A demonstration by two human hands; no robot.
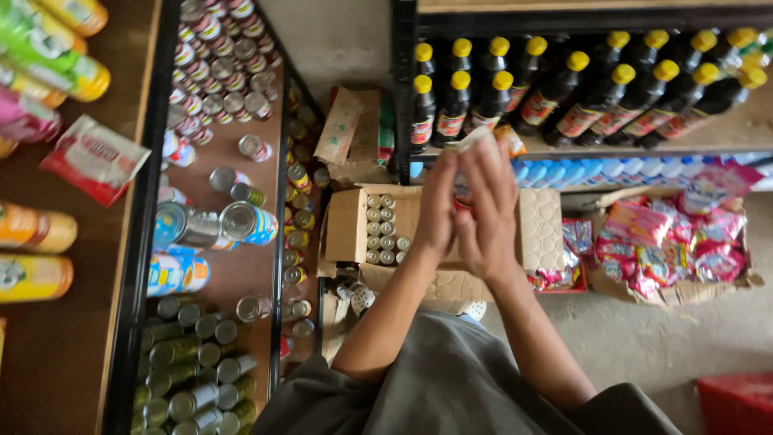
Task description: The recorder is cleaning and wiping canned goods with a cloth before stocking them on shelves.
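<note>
Head view: both hands are raised together over an open cardboard box [346,229]. Between them sits a small item [477,138], pale, mostly hidden; only a light edge shows above the fingertips, plus a bit of red low between the palms. Can't tell what kind of thing it is.

Left hand [437,211]: fingers straight and pressed together, palm turned toward the right hand, closed in against the item from the left side. Right hand [489,211]: fingers slightly fanned, wrapped over the item from the right, tips reaching higher than the left's.

Key relation: the item lies up at the fingertip end of both hands, toward the shelf. Its long axis looks roughly in line with the fingers, tilted a little right. Right hand covers more of it and is the nearer one; left only flanks it.

Outward: the box under the wrists holds rows of small cans [382,229] standing upright in its left part. Beyond the fingertips, a shelf of dark bottles [564,101] with yellow caps. Right of the box, another carton of red and pink snack packets [668,242]. Far left, shelving with tins [217,97] and silver cans, some lying on their sides.
</note>
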